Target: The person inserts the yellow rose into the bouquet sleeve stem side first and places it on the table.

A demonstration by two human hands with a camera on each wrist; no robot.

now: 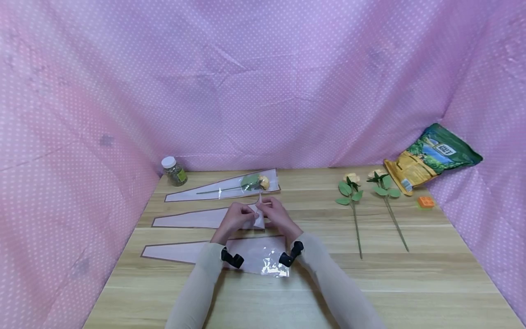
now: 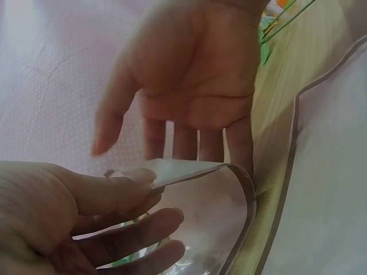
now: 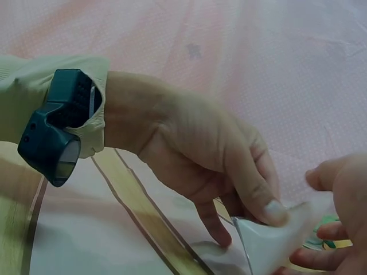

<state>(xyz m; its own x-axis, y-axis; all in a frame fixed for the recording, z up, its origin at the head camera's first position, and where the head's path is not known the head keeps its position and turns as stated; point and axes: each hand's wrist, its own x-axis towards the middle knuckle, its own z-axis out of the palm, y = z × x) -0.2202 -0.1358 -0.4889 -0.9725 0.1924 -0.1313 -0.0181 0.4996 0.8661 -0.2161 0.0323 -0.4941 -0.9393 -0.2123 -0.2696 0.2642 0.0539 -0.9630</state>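
Note:
Three tapered flat sleeves with brown borders lie in a row on the table. My left hand (image 1: 235, 218) pinches the wide end of the middle sleeve (image 1: 185, 219) between thumb and finger, and that end is lifted and bent up. My right hand (image 2: 195, 80) is at the same end with its fingers fairly straight; their tips are hidden by the sleeve, and its thumb stands apart. Whether these fingers are inside or behind the sleeve, I cannot tell. In the back sleeve (image 1: 185, 196) lies a cream rose (image 1: 264, 183). The front sleeve (image 1: 176, 251) lies flat under my forearms.
Two cream roses, one (image 1: 350, 178) left of the other (image 1: 384, 187), lie on the right of the table. Beyond them are a green and yellow bag (image 1: 431, 157) and an orange block (image 1: 426, 202). A white-lidded jar (image 1: 176, 172) stands back left. Pink dotted cloth (image 1: 263, 91) encloses the table.

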